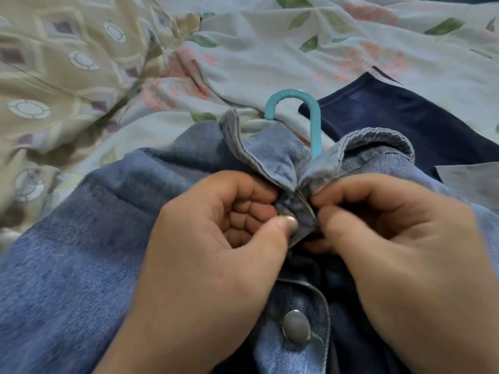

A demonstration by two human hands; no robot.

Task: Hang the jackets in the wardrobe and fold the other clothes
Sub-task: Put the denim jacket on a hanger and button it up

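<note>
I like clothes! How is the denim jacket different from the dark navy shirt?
The light blue denim jacket has metal buttons; the dark navy shirt shows none. The left hand and right hand pinch the jacket, on its turquoise plastic hanger; the shirt lies untouched. Both lie on the floral bedsheet.

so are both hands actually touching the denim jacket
Touching. The head view shows the left hand and right hand each pinching the denim jacket at its front edge below the collar.
</note>
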